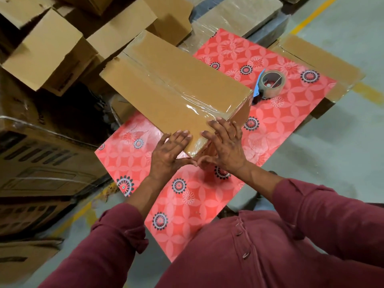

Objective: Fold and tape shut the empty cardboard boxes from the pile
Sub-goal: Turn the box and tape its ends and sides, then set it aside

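Both hands are lying flat with fingers straight on the near corner of the box [166, 86] — the left hand [170, 150] pressing its top, the right hand [225, 145] pressing over the taped edge. The box is sitting on the red patterned surface [270, 125], clear tape [199, 107] shining just beyond the fingertips. The tape roll [271, 84] is resting on the surface well beyond the right hand — the box pile [47, 48] is standing far off past the left.

The counter [270, 125] is covered with a red floral-patterned sheet. 1 closed cardboard box [166, 80], sealed with clear tape, rests on it and overhangs its left edge. 1 tape dispenser [270, 83] with a blue blade guard lies just right of the box. The counter stands on a grey floor [342, 152] marked with yellow lines.
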`<act>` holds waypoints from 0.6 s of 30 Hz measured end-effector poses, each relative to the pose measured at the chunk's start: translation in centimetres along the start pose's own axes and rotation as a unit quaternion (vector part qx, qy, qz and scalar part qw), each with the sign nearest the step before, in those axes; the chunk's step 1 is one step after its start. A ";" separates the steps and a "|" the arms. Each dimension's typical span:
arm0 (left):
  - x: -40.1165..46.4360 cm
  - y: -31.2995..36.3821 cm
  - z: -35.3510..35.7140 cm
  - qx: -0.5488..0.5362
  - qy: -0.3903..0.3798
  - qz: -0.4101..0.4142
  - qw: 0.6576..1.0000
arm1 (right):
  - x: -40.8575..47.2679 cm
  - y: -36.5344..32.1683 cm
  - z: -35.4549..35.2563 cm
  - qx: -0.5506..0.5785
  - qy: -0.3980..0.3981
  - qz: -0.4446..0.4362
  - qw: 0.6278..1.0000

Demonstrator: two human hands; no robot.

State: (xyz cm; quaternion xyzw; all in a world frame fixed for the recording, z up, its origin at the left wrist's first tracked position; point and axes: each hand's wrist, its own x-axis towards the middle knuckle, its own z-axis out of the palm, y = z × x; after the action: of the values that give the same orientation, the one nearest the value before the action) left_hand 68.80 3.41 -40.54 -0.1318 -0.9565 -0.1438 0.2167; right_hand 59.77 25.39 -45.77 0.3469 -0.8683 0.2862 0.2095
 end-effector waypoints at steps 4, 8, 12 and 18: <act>-0.9 0.4 0.3 -0.071 -0.027 -0.048 0.996 | -0.8 0.5 -0.4 -0.046 -0.045 -0.028 0.998; -1.1 0.0 -0.9 -0.163 -0.047 -0.094 0.981 | -0.5 0.5 -2.9 -0.024 -0.091 -0.046 0.995; -0.1 2.2 -2.3 -0.224 0.041 -0.261 0.938 | 2.6 2.0 -6.2 0.011 -0.064 0.024 0.998; 4.4 6.4 -1.5 -0.312 0.151 -0.581 0.737 | 13.0 7.1 -8.0 0.077 -0.159 0.289 0.941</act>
State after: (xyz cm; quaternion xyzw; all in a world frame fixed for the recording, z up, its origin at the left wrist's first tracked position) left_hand 67.56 9.60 -35.87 0.4126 -0.7037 -0.5499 0.1797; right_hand 47.17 28.50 -34.95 0.1375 -0.9285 0.3412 -0.0500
